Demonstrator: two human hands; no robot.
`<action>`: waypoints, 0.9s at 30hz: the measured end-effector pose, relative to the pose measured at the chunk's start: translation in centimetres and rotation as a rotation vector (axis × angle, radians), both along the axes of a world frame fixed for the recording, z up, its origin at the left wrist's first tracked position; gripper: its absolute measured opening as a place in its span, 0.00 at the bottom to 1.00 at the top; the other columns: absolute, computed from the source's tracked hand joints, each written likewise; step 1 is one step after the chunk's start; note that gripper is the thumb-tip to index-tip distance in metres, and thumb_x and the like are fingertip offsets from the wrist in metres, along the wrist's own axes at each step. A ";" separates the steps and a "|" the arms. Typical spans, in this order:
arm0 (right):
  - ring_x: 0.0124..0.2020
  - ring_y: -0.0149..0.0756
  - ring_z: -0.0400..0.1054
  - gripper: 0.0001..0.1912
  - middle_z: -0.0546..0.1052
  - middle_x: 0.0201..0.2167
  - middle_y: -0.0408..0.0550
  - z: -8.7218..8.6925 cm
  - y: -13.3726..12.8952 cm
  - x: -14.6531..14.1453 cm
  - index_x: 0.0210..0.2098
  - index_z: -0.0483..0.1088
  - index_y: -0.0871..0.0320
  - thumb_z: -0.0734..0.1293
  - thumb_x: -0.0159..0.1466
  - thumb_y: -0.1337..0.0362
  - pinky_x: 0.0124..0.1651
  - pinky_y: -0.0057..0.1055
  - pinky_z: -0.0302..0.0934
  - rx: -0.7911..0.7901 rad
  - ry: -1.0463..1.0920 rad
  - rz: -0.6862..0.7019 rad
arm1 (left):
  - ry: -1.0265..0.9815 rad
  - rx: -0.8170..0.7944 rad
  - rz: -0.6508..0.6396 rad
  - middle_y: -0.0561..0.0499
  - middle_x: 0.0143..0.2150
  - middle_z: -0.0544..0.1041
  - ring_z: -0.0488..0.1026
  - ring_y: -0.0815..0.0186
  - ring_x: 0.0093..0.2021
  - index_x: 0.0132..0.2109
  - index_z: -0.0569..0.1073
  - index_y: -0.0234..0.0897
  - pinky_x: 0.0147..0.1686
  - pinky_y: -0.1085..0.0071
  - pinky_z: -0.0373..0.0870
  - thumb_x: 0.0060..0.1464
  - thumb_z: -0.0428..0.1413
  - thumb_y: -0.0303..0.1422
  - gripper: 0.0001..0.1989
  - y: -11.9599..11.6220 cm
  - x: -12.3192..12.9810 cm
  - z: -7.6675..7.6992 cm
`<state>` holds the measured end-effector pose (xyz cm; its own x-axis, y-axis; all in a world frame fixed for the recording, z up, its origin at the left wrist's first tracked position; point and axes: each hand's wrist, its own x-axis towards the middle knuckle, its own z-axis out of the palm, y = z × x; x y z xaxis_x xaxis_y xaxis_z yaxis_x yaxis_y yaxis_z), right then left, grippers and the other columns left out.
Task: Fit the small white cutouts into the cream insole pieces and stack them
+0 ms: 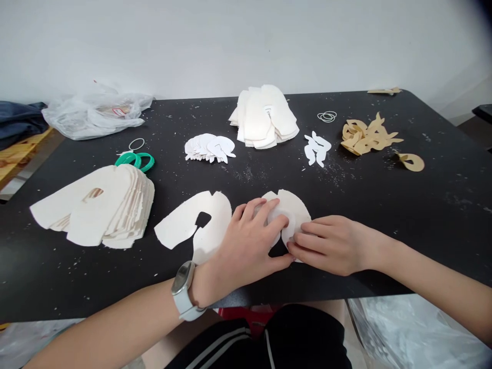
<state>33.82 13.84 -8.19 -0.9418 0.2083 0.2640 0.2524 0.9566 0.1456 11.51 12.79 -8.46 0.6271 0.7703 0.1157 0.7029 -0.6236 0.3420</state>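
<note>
Head view: we are working at a white-speckled black tabletop point(384, 205) before a pale wall point(200, 41). Near the table's front edge, our left hand point(248, 236) is resting, fingers spread, on a white horseshoe-like cut-out point(298, 202); our right hand point(334, 245) is touching its right side, whether pinching we cannot tell. Plastic bag point(92, 119) is lying far left.

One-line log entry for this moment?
left hand: on white cutout; right hand: at its right edge; second cutout: left of it, on black table
</note>
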 end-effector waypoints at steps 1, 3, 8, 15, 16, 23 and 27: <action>0.27 0.32 0.65 0.09 0.75 0.28 0.44 -0.1 0.0 0.0 0.36 0.74 0.58 0.62 0.68 0.69 0.27 0.33 0.56 0.012 -0.010 -0.003 | -0.003 0.002 0.000 0.44 0.67 0.63 0.57 0.48 0.66 0.48 0.68 0.43 0.58 0.50 0.61 0.54 0.60 0.42 0.17 0.0 0.0 0.0; 0.27 0.32 0.65 0.09 0.76 0.28 0.44 -0.2 0.0 0.1 0.36 0.74 0.58 0.61 0.68 0.69 0.27 0.33 0.57 0.032 -0.020 -0.008 | -0.012 0.007 0.003 0.44 0.66 0.63 0.57 0.47 0.65 0.47 0.68 0.43 0.58 0.49 0.61 0.53 0.60 0.42 0.17 0.0 0.0 -0.1; 0.28 0.33 0.66 0.08 0.76 0.29 0.43 -0.7 -0.1 0.2 0.38 0.74 0.58 0.62 0.68 0.68 0.28 0.34 0.57 0.030 -0.006 -0.008 | -0.008 0.009 0.000 0.44 0.67 0.63 0.56 0.48 0.66 0.48 0.68 0.42 0.59 0.49 0.61 0.53 0.60 0.42 0.17 -0.1 0.0 -0.2; 0.33 0.34 0.67 0.09 0.76 0.32 0.44 -0.8 -0.1 0.7 0.42 0.72 0.58 0.59 0.70 0.69 0.32 0.33 0.58 -0.008 -0.069 -0.019 | 0.006 0.006 -0.018 0.42 0.67 0.62 0.55 0.46 0.66 0.49 0.70 0.42 0.59 0.48 0.59 0.54 0.60 0.43 0.17 0.0 0.0 -0.3; 0.34 0.34 0.68 0.09 0.76 0.33 0.45 -0.8 -0.1 0.9 0.43 0.71 0.57 0.59 0.70 0.68 0.34 0.33 0.59 -0.022 -0.081 -0.020 | 0.003 0.006 -0.021 0.42 0.67 0.62 0.55 0.46 0.66 0.49 0.70 0.42 0.59 0.47 0.59 0.54 0.60 0.42 0.17 0.0 0.0 -0.3; 0.39 0.35 0.71 0.14 0.78 0.39 0.48 -0.9 -1.2 1.8 0.46 0.71 0.58 0.56 0.69 0.71 0.42 0.35 0.65 -0.065 -0.020 -0.070 | -0.081 0.038 -0.068 0.49 0.66 0.65 0.58 0.49 0.65 0.46 0.77 0.45 0.59 0.49 0.59 0.60 0.57 0.38 0.09 0.4 -0.7 0.5; 0.42 0.38 0.71 0.14 0.78 0.41 0.49 -0.8 -2.0 2.1 0.45 0.72 0.59 0.57 0.67 0.72 0.43 0.36 0.67 -0.102 0.024 -0.118 | -0.069 0.128 -0.169 0.53 0.66 0.66 0.58 0.49 0.66 0.44 0.81 0.51 0.59 0.47 0.55 0.64 0.52 0.37 0.12 0.7 -1.0 0.8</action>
